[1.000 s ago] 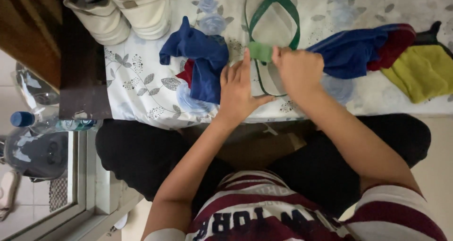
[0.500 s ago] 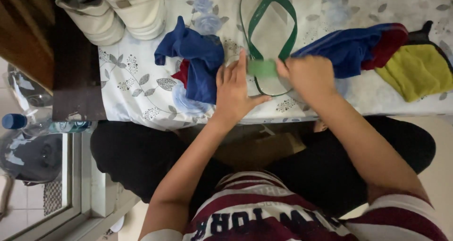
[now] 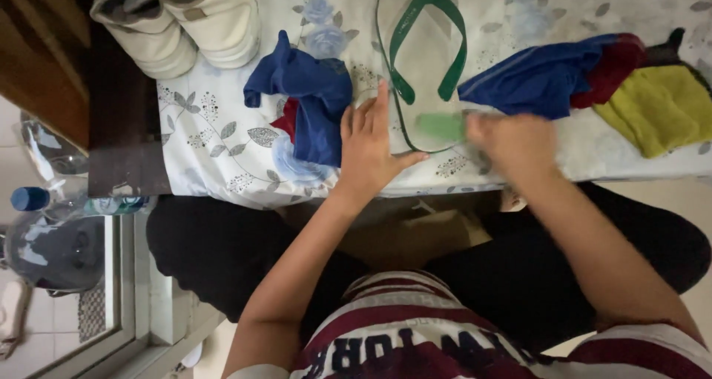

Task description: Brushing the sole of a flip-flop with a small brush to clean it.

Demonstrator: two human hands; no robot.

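Observation:
A white flip-flop with green straps lies sole-up end on the floral sheet in front of me. My left hand rests flat on the sheet, thumb pressing the sandal's near left edge. My right hand, blurred by motion, grips a small green cloth and holds it against the heel of the sandal. A crumpled blue and red cloth sits just left of my left hand.
A pair of white sneakers stands at the far left of the sheet. Blue, red and yellow cloths are piled at the right. A dark wooden edge borders the sheet on the left; a plastic bottle lies below it.
My right hand has slid the green cloth down from the strap area to the sandal's heel and moved right. My left hand has stayed beside the sandal.

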